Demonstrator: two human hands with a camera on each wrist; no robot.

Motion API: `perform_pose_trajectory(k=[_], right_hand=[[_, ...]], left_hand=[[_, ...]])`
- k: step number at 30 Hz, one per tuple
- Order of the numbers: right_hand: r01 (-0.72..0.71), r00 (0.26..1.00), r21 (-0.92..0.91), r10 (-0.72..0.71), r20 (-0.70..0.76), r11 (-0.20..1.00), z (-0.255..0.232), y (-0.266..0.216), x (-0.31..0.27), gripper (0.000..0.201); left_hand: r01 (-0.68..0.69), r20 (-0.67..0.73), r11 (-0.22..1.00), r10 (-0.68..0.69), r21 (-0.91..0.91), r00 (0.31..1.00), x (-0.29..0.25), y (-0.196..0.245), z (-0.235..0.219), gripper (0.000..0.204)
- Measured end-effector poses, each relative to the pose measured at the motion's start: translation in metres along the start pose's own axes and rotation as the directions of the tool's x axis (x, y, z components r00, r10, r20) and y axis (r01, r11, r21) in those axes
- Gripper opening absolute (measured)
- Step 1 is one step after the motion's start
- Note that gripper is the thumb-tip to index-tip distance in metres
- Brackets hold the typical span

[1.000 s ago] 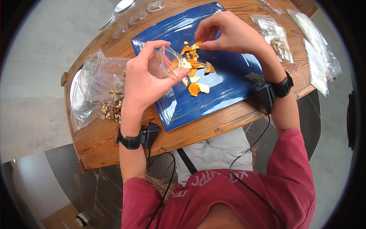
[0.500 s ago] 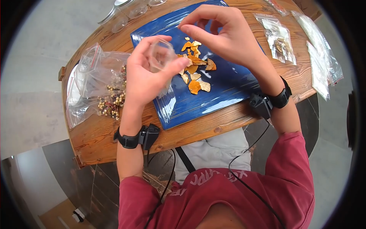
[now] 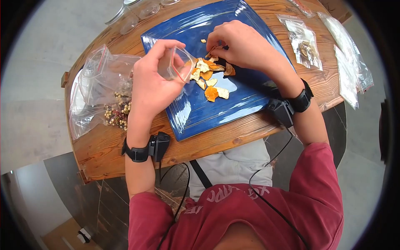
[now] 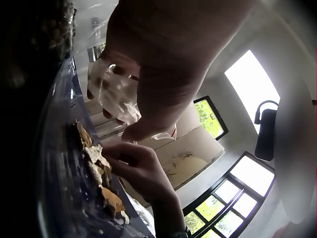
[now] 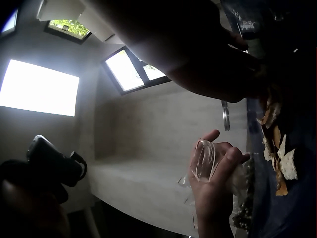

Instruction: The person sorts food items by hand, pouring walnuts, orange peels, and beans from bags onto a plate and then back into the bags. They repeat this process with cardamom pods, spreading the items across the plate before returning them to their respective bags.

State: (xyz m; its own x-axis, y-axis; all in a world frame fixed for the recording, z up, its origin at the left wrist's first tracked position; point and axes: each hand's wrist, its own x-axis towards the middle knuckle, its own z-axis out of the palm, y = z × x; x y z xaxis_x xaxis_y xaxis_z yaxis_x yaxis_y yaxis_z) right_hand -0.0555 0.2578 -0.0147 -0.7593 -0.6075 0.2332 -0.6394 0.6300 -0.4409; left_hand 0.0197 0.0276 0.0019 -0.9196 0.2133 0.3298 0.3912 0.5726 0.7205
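Note:
My left hand (image 3: 146, 83) holds a small clear zip bag (image 3: 176, 66) by its mouth, thumb and fingers curled round it. The bag's mouth is spread and its red seal strip shows. On the blue square plate (image 3: 237, 106) lies a loose pile of dried orange peel (image 3: 211, 94), orange outside and whitish inside. Over the far end of the pile, my right hand (image 3: 246, 48) pinches a piece of peel (image 3: 212, 51) between thumb and fingers. In the left wrist view, the right hand (image 4: 146, 171) is close beside the peel, just below the left hand.
Left of the plate lie clear bags (image 3: 98, 79), one with mixed peppercorns (image 3: 118, 112). Glass jars (image 3: 129, 23) stand at the far left edge. To the right are a bag with brownish dried pieces (image 3: 307, 48) and several flat clear bags (image 3: 346, 77).
My right hand first lifted off the peel toward the bag, then came back down to the pile and took hold of a piece. The left hand shifted slightly left with the bag.

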Motion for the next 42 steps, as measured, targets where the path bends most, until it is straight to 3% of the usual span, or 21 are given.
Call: perform_pose_trajectory(k=[5, 8, 11, 14, 17, 23, 26, 29, 32, 35, 38, 39, 42], right_hand=[[0.191, 0.966, 0.171, -0.154, -0.21, 0.967, -0.011, -0.004, 0.003, 0.014], [0.117, 0.986, 0.312, -0.071, -0.152, 0.943, -0.027, -0.019, -0.002, 0.018], [0.233, 0.966, 0.352, -0.174, -0.19, 0.907, -0.031, -0.029, -0.002, 0.019], [0.349, 0.929, 0.277, -0.293, -0.226, 0.895, -0.024, -0.027, -0.001, 0.022], [0.2, 0.977, 0.456, -0.146, -0.152, 0.867, -0.022, -0.034, -0.007, 0.027], [0.146, 0.989, 0.481, -0.113, -0.096, 0.865, -0.028, -0.041, -0.011, 0.028], [0.195, 0.98, 0.474, -0.151, -0.129, 0.859, -0.027, -0.039, -0.01, 0.028], [0.217, 0.973, 0.563, -0.131, -0.189, 0.797, -0.024, -0.039, -0.01, 0.026], [0.097, 0.989, 0.779, 0.028, -0.145, 0.62, -0.028, -0.038, -0.009, 0.015], [0.1, 0.983, 0.625, 0.023, -0.185, 0.774, -0.022, -0.041, -0.013, 0.02], [0.189, 0.957, 0.393, -0.079, -0.279, 0.9, -0.026, -0.054, -0.016, 0.018], [0.292, 0.917, 0.319, -0.17, -0.36, 0.902, -0.026, -0.056, -0.015, 0.019], [0.318, 0.903, 0.376, -0.157, -0.401, 0.87, -0.028, -0.054, -0.014, 0.016]], left_hand=[[0.054, 0.031, 0.998, -0.055, 0.03, 0.998, 0.0, 0.001, 0.001, 0.039], [0.073, 0.027, 0.996, -0.074, 0.055, 0.997, -0.001, -0.002, 0.001, 0.04], [0.085, 0.024, 0.994, -0.087, 0.074, 0.996, -0.001, 0.001, 0.002, 0.043], [0.091, 0.038, 0.992, -0.095, 0.092, 0.995, -0.001, 0.003, 0.003, 0.045], [0.08, 0.038, 0.993, -0.084, 0.087, 0.996, -0.002, 0.002, 0.005, 0.046], [0.128, 0.095, 0.991, -0.132, 0.043, 0.987, -0.003, 0.007, 0.007, 0.049], [0.116, 0.092, 0.993, -0.116, 0.003, 0.989, -0.003, 0.005, 0.009, 0.05], [0.08, 0.049, 0.993, -0.076, -0.083, 0.996, -0.004, 0.0, 0.015, 0.05], [0.085, 0.077, 0.98, -0.072, -0.181, 0.994, -0.004, 0.003, 0.019, 0.051], [0.092, 0.108, 0.971, -0.069, -0.22, 0.992, -0.005, 0.009, 0.022, 0.052], [0.072, 0.11, 0.982, -0.053, -0.174, 0.992, -0.004, 0.017, 0.022, 0.053], [0.048, 0.099, 0.986, -0.032, -0.162, 0.995, -0.003, 0.017, 0.022, 0.053], [0.035, 0.05, 0.979, -0.026, -0.2, 0.998, -0.002, 0.016, 0.02, 0.053]])
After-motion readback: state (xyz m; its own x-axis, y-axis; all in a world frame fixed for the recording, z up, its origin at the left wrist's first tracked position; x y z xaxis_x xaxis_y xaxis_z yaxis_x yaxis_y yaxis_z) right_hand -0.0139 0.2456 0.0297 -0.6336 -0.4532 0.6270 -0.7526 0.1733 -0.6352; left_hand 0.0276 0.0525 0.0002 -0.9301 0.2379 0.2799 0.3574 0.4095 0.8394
